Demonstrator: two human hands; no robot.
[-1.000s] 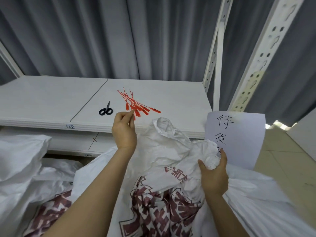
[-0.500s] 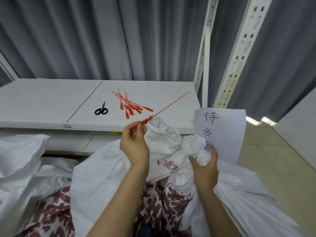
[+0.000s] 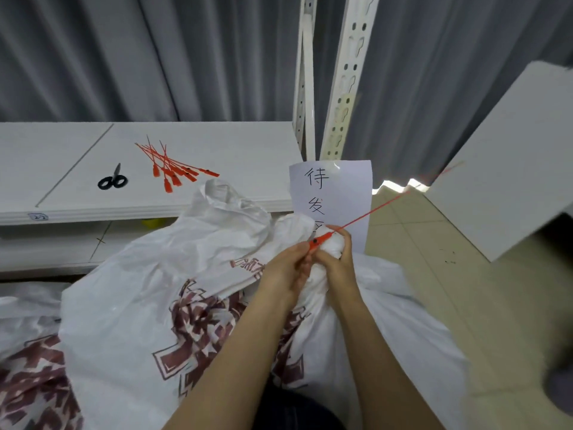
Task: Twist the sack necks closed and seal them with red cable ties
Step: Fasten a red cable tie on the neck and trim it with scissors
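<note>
The twisted sack neck (image 3: 334,244) bunches atop the white sack (image 3: 148,274) in front of the shelf (image 3: 248,150); the red cable tie (image 3: 366,215) should loop snugly under that bunch before the twist slackens (its tail points free, up and right). The right hand (image 3: 339,268) clenches the neck while the left hand (image 3: 285,271) pinches the tie's head against it, hands touching.

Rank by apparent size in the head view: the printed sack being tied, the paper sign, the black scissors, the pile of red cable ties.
1. printed sack (nearest the camera, which enlarges it)
2. paper sign
3. pile of red cable ties
4. black scissors
</note>
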